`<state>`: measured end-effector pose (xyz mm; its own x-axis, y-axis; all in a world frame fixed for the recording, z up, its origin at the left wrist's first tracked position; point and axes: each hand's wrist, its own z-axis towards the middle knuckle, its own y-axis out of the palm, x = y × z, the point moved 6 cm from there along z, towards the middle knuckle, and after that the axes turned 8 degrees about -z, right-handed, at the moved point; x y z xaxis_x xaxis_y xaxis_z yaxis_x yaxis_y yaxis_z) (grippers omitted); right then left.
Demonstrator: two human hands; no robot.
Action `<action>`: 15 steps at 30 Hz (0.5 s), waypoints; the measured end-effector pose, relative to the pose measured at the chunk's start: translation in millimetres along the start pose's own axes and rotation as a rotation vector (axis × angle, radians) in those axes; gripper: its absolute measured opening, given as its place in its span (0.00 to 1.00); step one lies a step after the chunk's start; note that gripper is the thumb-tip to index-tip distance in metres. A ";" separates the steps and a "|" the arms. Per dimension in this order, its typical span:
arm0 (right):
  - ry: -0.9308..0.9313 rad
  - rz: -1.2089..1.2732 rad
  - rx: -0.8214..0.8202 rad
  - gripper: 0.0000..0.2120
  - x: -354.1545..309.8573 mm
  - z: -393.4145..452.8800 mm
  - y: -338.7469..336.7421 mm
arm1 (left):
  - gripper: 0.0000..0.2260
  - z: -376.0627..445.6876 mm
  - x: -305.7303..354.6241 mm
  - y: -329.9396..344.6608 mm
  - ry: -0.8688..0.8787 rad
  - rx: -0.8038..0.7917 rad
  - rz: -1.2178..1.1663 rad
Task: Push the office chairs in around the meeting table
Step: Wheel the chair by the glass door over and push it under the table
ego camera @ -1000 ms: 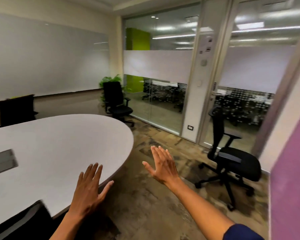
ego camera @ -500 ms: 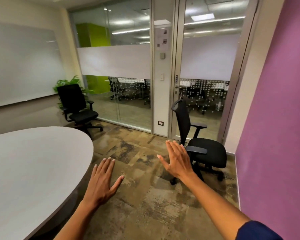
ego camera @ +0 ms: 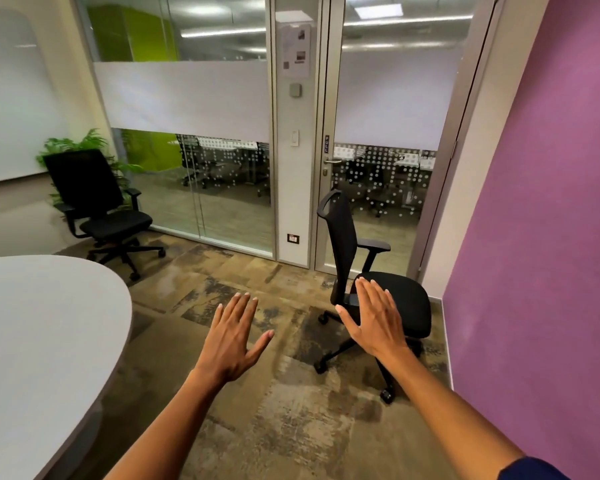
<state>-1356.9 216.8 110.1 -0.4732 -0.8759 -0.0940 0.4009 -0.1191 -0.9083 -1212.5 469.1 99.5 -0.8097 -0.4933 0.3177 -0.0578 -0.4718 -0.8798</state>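
Observation:
A black office chair (ego camera: 409, 299) stands on the carpet by the glass door, its seat facing right toward the purple wall. My right hand (ego camera: 374, 317) is raised with fingers spread in front of this chair, touching nothing. Over bare carpet to its left, my left hand (ego camera: 232, 337) is also raised and spread, holding nothing. The white oval meeting table (ego camera: 42, 327) fills the lower left. A second black office chair (ego camera: 101, 206) stands away from the table's far end, near the back left corner.
A glass door (ego camera: 385, 133) with a PULL sign is behind the near chair, and a glass partition (ego camera: 187, 133) runs to its left. The purple wall (ego camera: 541, 237) closes the right side. A potted plant (ego camera: 70, 143) stands behind the far chair. Patterned carpet lies between table and chairs.
The view has swung right and moved toward the chair by the door; the table slid to the left edge. Both hands stay raised and spread, the right now overlapping that chair.

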 end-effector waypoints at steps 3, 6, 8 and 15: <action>0.016 -0.026 -0.008 0.45 9.4 28.2 22.3 | 0.41 38.2 -16.2 21.7 0.027 -0.011 -0.012; 0.049 -0.041 -0.027 0.46 14.9 65.3 48.3 | 0.42 86.6 -42.9 40.3 0.054 -0.019 -0.041; 0.092 -0.048 -0.021 0.46 14.6 101.7 74.1 | 0.44 130.2 -75.2 57.4 0.058 -0.028 -0.063; 0.175 -0.087 0.024 0.44 -3.5 237.9 104.9 | 0.45 280.0 -150.5 61.7 0.143 -0.020 -0.084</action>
<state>-1126.6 96.2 112.1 -0.6354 -0.7673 -0.0864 0.3700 -0.2042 -0.9063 -930.7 309.7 96.4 -0.8765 -0.3425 0.3382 -0.1396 -0.4916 -0.8596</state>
